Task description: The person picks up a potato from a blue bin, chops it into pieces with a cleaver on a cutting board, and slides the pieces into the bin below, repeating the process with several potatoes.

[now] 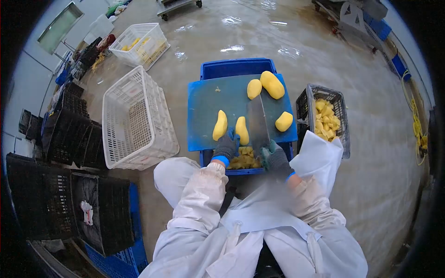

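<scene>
My left hand (226, 145), in a dark glove with a blue cuff, is closed at the near end of a peeled potato half (242, 130) on the blue-green cutting board (206, 104). Just left of its fingertips lies another long potato piece (220, 125). My right hand (274, 160), gloved too, grips a cleaver (257, 121); its handle is hidden in the fist. The broad blade points away from me, flat side showing, right of the potato half. Whole peeled potatoes (272, 85) sit at the board's far right, and a smaller potato (283, 121) lies right of the blade.
Cut chunks (244, 160) fill the blue bin (236, 69) under the board. A dark crate (345, 116) of potato pieces stands right. At left are a white crate (139, 116), a farther white crate (155, 34) with yellow pieces, and stacked black crates (67, 125). The floor (222, 32) looks wet.
</scene>
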### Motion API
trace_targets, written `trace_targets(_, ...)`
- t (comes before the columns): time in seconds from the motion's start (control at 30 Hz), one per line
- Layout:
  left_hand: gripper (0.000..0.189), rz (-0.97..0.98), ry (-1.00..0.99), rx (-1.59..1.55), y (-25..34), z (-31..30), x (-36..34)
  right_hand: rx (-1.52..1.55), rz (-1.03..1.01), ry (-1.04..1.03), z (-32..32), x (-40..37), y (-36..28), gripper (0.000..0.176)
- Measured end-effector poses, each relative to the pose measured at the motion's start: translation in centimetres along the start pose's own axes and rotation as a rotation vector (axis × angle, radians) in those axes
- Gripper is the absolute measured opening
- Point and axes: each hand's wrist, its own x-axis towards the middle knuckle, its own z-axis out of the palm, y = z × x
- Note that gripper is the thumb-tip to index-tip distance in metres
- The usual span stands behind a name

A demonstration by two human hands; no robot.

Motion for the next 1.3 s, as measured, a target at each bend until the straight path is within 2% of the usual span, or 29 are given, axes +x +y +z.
trace_targets(0.07, 0.046, 0.163, 0.174, 0.188, -3.0, 1.1, 0.7, -0.159, 0.066, -0.025, 0.2, -0.3, -2.8, 0.029)
trace_targets(0.1, 0.045, 0.215, 0.214, 0.194, -2.7, 0.9, 0.4, -0.241, 0.11, -0.039, 0.3, -0.5, -4.1, 0.035)
trace_targets(0.17, 0.043, 0.317, 0.296, 0.201, -1.8, 0.6, -0.3, -0.228, 0.08, -0.024, 1.4, -0.3, -3.6, 0.026)
trace_targets(0.2, 0.043, 0.311, 0.268, 0.205, -1.8, 0.6, -0.1, -0.221, 0.066, -0.016, 1.7, -0.2, -4.1, 0.022)
trace_targets(0.3, 0.043, 0.3, 0.197, 0.212, -1.6, 0.7, 0.8, -0.511, 0.15, -0.103, 1.8, 0.4, -5.9, 0.028)
trace_targets(0.4, 0.043, 0.296, 0.172, 0.247, -1.6, 0.8, 1.1, -0.496, 0.125, -0.14, 2.0, 1.1, -6.2, 0.034)
trace_targets(0.47, 0.044, 0.3, 0.182, 0.324, -1.3, 0.9, 1.0, -0.504, 0.186, -0.149, 3.5, 1.9, -6.5, 0.035)
trace_targets(0.6, 0.043, 0.282, 0.159, 0.2, -1.1, 0.4, 1.1, -0.562, 0.23, -0.132, 7.4, 4.3, -6.4, 0.036)
trace_targets(0.7, 0.04, 0.34, 0.172, 0.182, -1.7, 0.7, 1.0, -0.475, 0.119, -0.122, 5.9, 5.2, -5.8, 0.036)
trace_targets(0.77, 0.038, 0.42, 0.194, 0.259, -2.4, 1.0, 1.8, -0.414, 0.046, 0.016, 4.0, 3.9, -6.5, 0.035)
trace_targets(0.83, 0.04, 0.332, 0.245, 0.12, -1.3, -1.0, 1.2, -0.277, -0.025, 0.116, 2.5, 2.1, -5.7, 0.03)
trace_targets(0.87, 0.04, 0.287, 0.262, 0.057, -1.2, -2.5, 1.0, -0.247, -0.037, 0.095, 1.9, 1.9, -5.3, 0.028)
trace_targets(0.93, 0.043, 0.473, 0.461, 0.432, -3.5, -3.7, 2.9, -0.181, -0.058, 0.061, 1.4, 1.6, -4.6, 0.023)
trace_targets(1.0, 0.044, 0.165, 0.274, 0.287, -3.2, -4.5, 3.3, -0.106, -0.054, 0.009, 2.5, 2.4, -3.1, 0.023)
trace_targets(1.1, 0.043, 0.164, 0.271, 0.257, -4.3, -2.5, 2.7, -0.128, -0.037, -0.045, 4.6, 3.3, -3.2, 0.023)
trace_targets(1.17, 0.042, 0.176, 0.29, 0.23, -4.3, -1.7, 1.6, -0.349, 0.005, -0.056, 4.7, 2.0, -7.3, 0.025)
trace_targets(1.3, 0.04, 0.221, 0.311, 0.125, -5.0, -1.3, 1.9, -0.45, 0.052, -0.105, 4.9, 1.9, -9.0, 0.031)
